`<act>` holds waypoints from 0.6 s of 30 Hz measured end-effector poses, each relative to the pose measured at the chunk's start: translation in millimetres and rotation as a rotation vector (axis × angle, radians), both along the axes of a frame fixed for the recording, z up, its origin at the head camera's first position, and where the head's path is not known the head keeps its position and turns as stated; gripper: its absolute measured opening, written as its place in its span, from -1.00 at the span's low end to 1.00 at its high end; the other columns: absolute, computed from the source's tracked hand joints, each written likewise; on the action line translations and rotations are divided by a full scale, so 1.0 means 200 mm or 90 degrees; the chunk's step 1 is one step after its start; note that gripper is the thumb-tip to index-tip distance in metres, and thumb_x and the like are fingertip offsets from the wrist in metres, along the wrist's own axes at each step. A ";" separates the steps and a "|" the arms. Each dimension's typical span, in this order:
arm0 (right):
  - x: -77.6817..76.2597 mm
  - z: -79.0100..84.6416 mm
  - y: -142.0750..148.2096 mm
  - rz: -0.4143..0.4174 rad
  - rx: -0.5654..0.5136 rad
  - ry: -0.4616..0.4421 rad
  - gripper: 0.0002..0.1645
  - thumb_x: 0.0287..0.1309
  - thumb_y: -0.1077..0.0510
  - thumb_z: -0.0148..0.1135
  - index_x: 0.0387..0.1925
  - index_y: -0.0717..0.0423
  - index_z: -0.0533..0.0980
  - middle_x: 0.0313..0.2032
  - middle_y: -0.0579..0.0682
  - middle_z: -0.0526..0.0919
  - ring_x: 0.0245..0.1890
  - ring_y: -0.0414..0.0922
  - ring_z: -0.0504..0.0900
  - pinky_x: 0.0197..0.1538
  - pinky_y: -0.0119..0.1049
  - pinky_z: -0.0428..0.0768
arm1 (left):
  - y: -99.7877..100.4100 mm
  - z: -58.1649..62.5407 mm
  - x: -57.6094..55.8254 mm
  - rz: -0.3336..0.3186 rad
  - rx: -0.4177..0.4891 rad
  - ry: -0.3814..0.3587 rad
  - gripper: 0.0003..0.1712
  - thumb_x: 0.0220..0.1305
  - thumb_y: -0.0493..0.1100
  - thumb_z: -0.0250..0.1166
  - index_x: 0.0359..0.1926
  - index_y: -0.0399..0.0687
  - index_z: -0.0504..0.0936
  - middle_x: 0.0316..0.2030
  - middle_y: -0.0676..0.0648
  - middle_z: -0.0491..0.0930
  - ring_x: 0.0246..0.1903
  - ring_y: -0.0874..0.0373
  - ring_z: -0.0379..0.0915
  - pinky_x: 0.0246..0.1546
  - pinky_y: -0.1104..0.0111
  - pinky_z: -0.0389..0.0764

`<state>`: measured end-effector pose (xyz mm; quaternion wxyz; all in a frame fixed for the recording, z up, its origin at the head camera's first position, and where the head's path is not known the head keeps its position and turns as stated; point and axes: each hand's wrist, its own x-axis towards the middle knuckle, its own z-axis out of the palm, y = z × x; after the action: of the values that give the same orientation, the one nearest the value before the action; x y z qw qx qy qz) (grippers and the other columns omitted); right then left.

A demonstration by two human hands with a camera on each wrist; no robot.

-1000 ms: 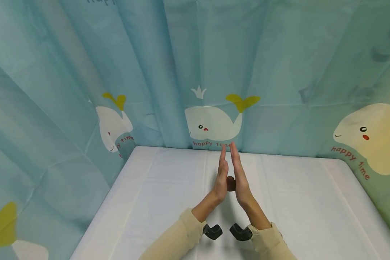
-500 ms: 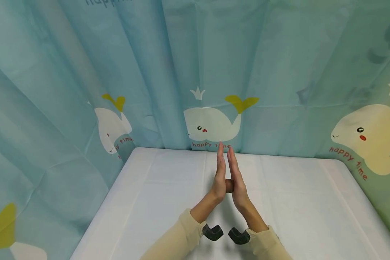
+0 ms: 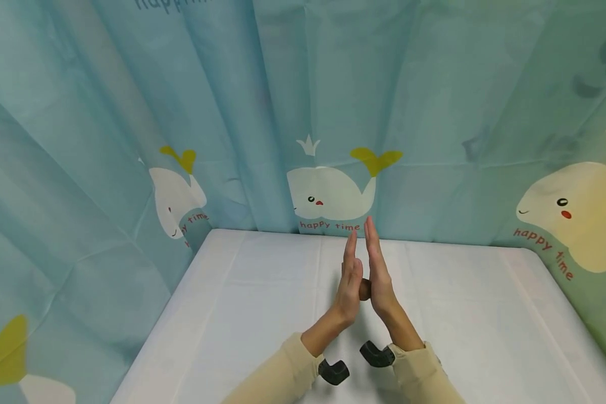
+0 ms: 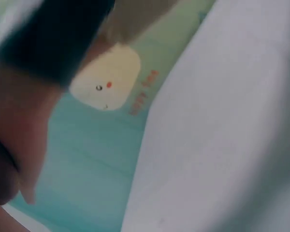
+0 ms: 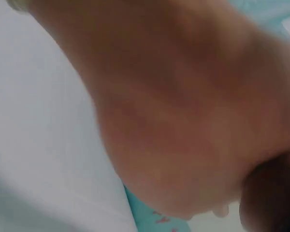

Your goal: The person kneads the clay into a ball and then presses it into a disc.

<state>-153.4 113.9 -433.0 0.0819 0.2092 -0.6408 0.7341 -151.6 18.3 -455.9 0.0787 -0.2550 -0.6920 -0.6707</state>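
Between my two facing palms sits a small brown, rounded lump (image 3: pixel 365 289), held above the white table. My left hand (image 3: pixel 348 292) presses it from the left with straight fingers. From the right, my right hand (image 3: pixel 380 280) presses it with straight fingers, its tips reaching farther forward than the left ones. The left wrist view shows the dark lump (image 4: pixel 2 181) at the lower left edge, against a hand (image 4: pixel 31 140). In the right wrist view a blurred hand (image 5: pixel 183 130) fills the middle, and the lump (image 5: pixel 270 198) shows at the lower right. The palms hide part of the lump.
A white table (image 3: pixel 262 292) lies under the hands. Behind and beside it hangs a blue-green curtain (image 3: pixel 434 112) with printed whales. Black curved devices (image 3: pixel 334 372) stick out inward from both sleeve cuffs.
Since half a second ago, my left hand has slid back toward me and my right hand forward, reversing their earlier offset. The lump stays between the palms, shifted slightly right.
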 end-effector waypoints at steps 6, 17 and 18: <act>-0.02 -0.08 -0.01 0.028 -0.031 -0.031 -0.32 0.64 -0.14 -0.60 0.67 -0.21 -0.25 0.64 -0.20 -0.28 0.62 -0.15 -0.34 0.53 0.11 -0.38 | -0.01 0.05 0.02 -0.011 0.027 -0.005 -0.27 0.64 0.16 -0.42 0.67 0.07 -0.28 0.65 0.03 -0.30 0.60 0.17 -0.40 0.54 -0.02 -0.24; 0.09 -0.03 -0.06 0.010 -0.013 -0.003 -0.31 0.63 -0.10 -0.60 0.67 -0.16 -0.21 0.64 -0.15 -0.17 0.62 -0.16 -0.28 0.51 0.17 -0.37 | -0.04 0.00 -0.10 0.044 -0.024 -0.007 -0.26 0.61 0.23 -0.42 0.67 0.17 -0.25 0.64 0.08 -0.29 0.60 0.09 -0.39 0.49 -0.18 -0.26; 0.09 -0.02 -0.06 0.003 0.001 0.005 -0.31 0.63 -0.10 -0.58 0.67 -0.17 -0.20 0.64 -0.13 -0.18 0.62 -0.15 -0.29 0.51 0.19 -0.37 | -0.04 -0.01 -0.10 0.042 -0.026 -0.014 -0.26 0.61 0.23 -0.43 0.67 0.18 -0.25 0.64 0.10 -0.29 0.60 0.10 -0.39 0.49 -0.18 -0.27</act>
<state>-136.0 102.8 -436.5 0.0828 0.2134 -0.6403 0.7332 -171.1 10.7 -458.1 0.0880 -0.2264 -0.7143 -0.6563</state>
